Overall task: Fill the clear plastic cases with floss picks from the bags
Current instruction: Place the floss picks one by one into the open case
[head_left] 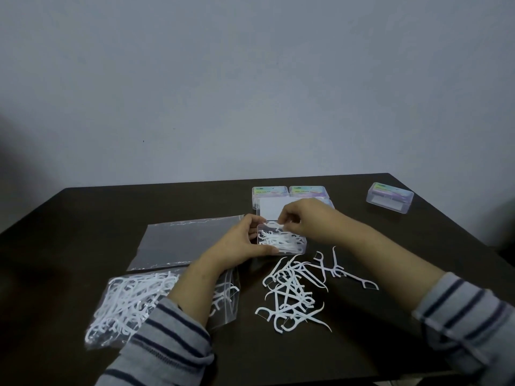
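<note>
An open clear plastic case (pixel 281 238) sits near the middle of the dark desk (pixel 390 246), its lid (pixel 269 209) tipped back toward twelve o'clock. White floss picks already lie inside it. The left hand (pixel 245 240) grips the case from nine o'clock, thumb along the near edge and fingers curled round the far corner. The right hand (pixel 302 218) comes in from three o'clock, its fingertips pressed together on a floss pick (pixel 276 225) just above the case's far rim.

At six o'clock from the case a loose pile of floss picks (pixel 295 291) is scattered on the desk. At eight o'clock lies a clear bag of floss picks (pixel 133 305), partly under the left forearm in its grey striped sleeve (pixel 167 349). A flat, empty clear bag (pixel 184 240) lies at nine o'clock, just beside the left hand.

Behind the open lid, at twelve o'clock, closed cases (pixel 288 191) with coloured labels sit side by side. Another closed case (pixel 389 196) stands well apart at two o'clock near the desk's far edge.
</note>
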